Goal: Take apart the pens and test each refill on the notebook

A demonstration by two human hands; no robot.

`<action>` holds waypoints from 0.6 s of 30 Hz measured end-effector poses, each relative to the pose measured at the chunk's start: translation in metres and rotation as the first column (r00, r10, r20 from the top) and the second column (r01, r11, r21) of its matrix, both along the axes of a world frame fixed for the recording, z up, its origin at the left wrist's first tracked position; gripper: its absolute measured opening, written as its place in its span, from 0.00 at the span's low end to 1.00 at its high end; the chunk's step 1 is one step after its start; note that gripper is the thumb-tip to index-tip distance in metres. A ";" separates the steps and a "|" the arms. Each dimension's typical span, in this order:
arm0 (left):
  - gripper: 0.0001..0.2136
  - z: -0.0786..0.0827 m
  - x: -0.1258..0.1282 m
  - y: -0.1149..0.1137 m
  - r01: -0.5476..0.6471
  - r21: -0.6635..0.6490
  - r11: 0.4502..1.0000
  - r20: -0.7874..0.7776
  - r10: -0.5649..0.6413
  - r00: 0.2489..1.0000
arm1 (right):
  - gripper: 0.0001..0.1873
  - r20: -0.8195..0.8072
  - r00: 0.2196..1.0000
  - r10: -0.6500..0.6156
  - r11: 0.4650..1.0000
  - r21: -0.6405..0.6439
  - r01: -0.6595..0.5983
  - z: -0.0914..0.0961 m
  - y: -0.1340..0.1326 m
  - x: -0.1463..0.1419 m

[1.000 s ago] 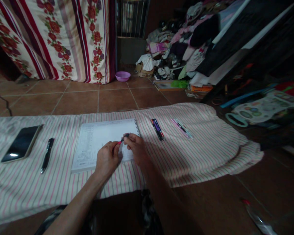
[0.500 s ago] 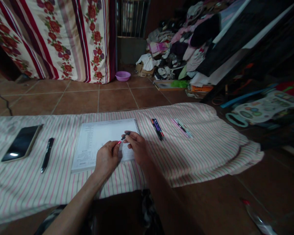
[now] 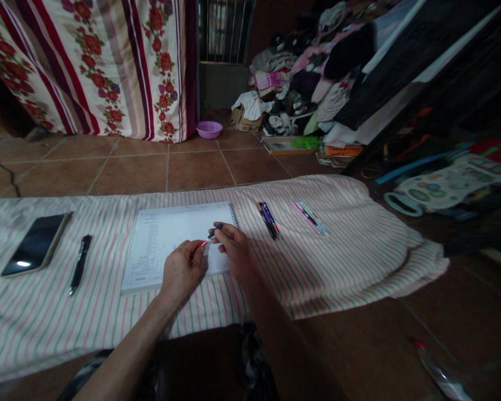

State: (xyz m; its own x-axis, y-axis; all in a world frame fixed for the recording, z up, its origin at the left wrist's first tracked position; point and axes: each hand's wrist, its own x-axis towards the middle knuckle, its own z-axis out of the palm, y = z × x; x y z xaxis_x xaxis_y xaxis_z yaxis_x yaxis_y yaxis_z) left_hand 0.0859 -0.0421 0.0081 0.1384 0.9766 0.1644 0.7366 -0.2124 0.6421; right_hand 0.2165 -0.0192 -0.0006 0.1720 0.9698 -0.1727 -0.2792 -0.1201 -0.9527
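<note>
Both of my hands meet over a spiral notebook that lies open on a pink-striped cloth. My left hand pinches the pink end of a small pen. My right hand is closed on the pen's dark end, so the pen spans the gap between my fingertips just above the page.
A black pen and a dark phone lie on the cloth to the left. Several pens and a further pair lie to the right. A purple bowl, a floral sheet and a clothes pile stand behind on the tiled floor.
My right hand has edged slightly up and away from my left, so a little more of the pen shows between them. Nothing else has moved.
</note>
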 end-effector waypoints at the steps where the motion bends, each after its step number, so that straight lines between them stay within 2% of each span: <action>1: 0.14 0.000 0.000 0.000 0.000 0.001 1.000 0.007 0.000 1.000 | 0.16 0.000 1.000 0.002 1.000 0.000 -0.002 -0.001 0.000 0.000; 18: 0.13 -0.004 -0.005 0.002 0.007 0.012 1.000 0.012 -0.007 1.000 | 0.17 0.050 0.999 -0.011 1.000 -0.016 0.012 0.001 0.002 0.002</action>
